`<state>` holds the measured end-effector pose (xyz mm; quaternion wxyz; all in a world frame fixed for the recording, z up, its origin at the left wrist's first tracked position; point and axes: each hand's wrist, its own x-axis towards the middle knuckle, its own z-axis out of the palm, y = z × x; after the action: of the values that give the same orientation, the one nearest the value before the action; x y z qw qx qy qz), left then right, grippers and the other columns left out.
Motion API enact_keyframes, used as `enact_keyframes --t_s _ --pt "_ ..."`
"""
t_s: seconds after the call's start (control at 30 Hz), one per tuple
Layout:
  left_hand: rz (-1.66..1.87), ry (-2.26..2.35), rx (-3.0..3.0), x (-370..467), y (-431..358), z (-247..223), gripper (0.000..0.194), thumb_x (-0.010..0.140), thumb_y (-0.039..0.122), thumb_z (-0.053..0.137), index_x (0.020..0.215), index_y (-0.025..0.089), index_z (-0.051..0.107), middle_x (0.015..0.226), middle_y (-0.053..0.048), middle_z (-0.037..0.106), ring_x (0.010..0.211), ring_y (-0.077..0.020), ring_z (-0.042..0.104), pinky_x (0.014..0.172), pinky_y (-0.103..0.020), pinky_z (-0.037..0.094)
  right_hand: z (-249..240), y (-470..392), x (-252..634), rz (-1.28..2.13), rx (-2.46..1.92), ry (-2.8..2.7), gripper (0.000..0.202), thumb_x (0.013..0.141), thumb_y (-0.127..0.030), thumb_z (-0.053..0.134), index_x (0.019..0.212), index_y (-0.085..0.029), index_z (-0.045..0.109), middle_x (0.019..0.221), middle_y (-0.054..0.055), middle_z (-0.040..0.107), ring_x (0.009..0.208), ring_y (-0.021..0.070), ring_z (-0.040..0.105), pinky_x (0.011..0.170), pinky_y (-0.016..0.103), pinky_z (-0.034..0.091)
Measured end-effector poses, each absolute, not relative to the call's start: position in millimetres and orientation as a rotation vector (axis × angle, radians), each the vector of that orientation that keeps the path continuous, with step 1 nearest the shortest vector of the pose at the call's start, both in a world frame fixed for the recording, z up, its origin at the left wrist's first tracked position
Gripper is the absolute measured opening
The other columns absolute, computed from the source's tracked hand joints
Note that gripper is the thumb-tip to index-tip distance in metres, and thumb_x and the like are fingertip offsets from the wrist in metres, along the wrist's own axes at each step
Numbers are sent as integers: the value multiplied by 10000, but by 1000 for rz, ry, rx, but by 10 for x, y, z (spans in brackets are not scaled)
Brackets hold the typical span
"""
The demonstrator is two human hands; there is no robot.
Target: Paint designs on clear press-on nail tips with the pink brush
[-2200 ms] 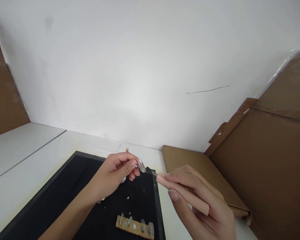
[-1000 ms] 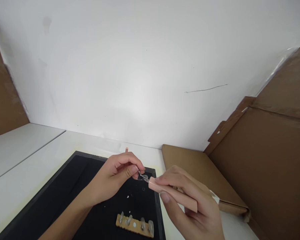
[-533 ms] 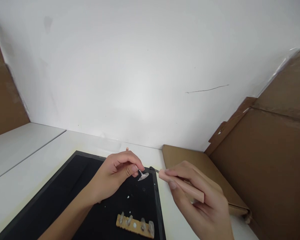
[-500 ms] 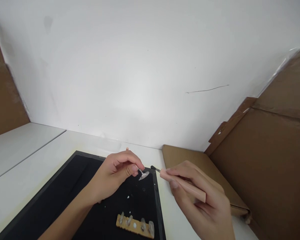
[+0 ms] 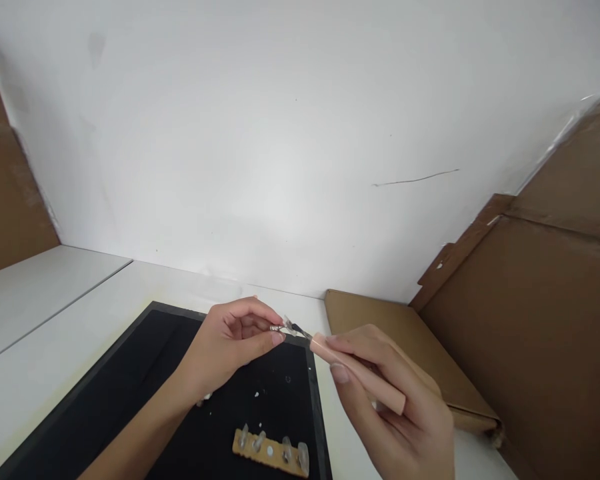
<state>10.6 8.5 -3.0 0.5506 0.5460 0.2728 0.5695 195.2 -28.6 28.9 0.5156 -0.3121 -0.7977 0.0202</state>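
Observation:
Between thumb and fingertips, my left hand (image 5: 235, 337) pinches a small metal stem (image 5: 276, 327). A clear piece like a false nail tip (image 5: 289, 325) is at its end. My right hand (image 5: 400, 400) grips a thick pink-handled tool (image 5: 360, 375) like a pen. Its thin dark tip (image 5: 296, 328) meets or overlaps the clear piece; I cannot tell whether they touch. Below the hands, a tan strip (image 5: 279, 456) on the black mat holds several upright clear nail tips (image 5: 303, 457).
The black mat (image 5: 155, 347) lies on a white table (image 5: 80, 320). White specks (image 5: 257, 394) are scattered on it. A flat cardboard box (image 5: 375, 310) is behind my right hand. A white wall (image 5: 260, 147) stands ahead, with brown cardboard (image 5: 545, 320) to the right.
The pink-handled tool has moved left, bringing its dark tip to the clear piece. My left fingers have turned the stem, so the clear piece now points right and slightly up.

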Motion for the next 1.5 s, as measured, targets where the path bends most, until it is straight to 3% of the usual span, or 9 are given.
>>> enact_keyframes --t_s 0.27,0.93,1.27,1.5 --pt "1382 616 1299 144 82 -4 76 703 110 770 733 174 743 732 -10 698 704 -132 637 649 -233 517 299 -271 1933 79 -729 -1959 234 848 -78 543 1020 -228 594 759 23 634 604 147 590 497 259 468" --pt "1357 543 1124 100 89 13 117 685 105 806 722 215 791 727 14 759 678 -85 675 634 -152 536 341 -281 1966 8 -738 -2006 206 823 -37 514 921 -194 606 647 -6 589 518 113 519 459 233 420" --pt "1328 524 1241 71 106 -27 148 705 85 788 753 224 794 736 15 749 675 -78 670 665 -161 520 327 -285 1974 85 -670 -1991 223 866 -76 530 1043 -196 590 772 7 610 667 110 571 553 229 445" --pt "1324 527 1229 94 94 -17 151 699 94 794 753 236 796 745 15 745 672 -82 667 640 -160 528 337 -278 1968 98 -712 -2055 220 870 -66 510 1030 -191 596 740 9 595 618 106 551 526 228 443"
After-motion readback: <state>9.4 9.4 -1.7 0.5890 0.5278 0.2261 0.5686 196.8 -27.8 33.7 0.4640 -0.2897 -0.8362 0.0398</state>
